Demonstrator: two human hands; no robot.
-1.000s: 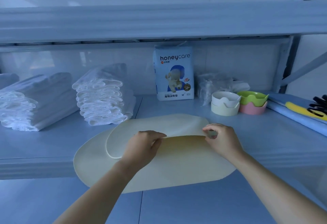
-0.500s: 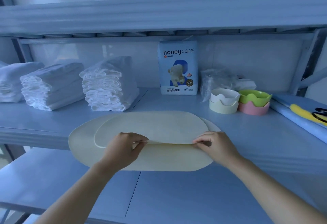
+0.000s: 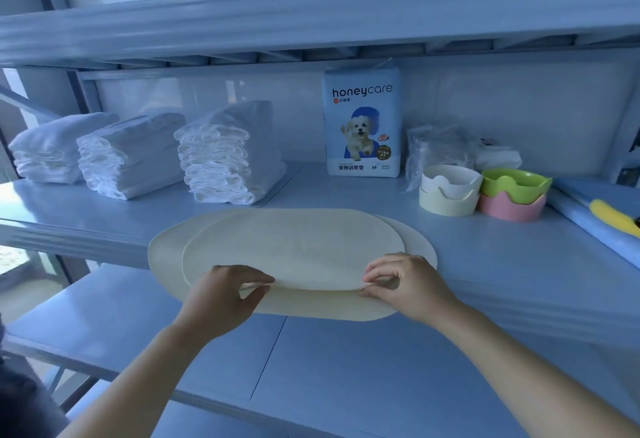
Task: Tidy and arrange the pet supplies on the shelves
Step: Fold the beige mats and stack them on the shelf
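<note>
Two cream oval mats lie stacked on the middle shelf (image 3: 519,264), hanging over its front edge. The upper mat (image 3: 294,247) sits shifted left on the lower mat (image 3: 311,302). My left hand (image 3: 225,295) pinches the upper mat's near edge between thumb and fingers. My right hand (image 3: 405,282) pinches the same edge further right, lifting it slightly off the lower mat.
Three stacks of folded white pads (image 3: 221,160) stand at the back left. A honeycare pad pack (image 3: 362,122) stands upright at the back. Stacked white, cream, green and pink bowls (image 3: 485,192) and a clear plastic bag (image 3: 440,150) are right. A blue roll (image 3: 588,223) lies far right.
The view has swung left and closer, revealing a third pad stack. Both hands keep their pinch on the upper mat, which now lies flatter and further onto the lower mat.
</note>
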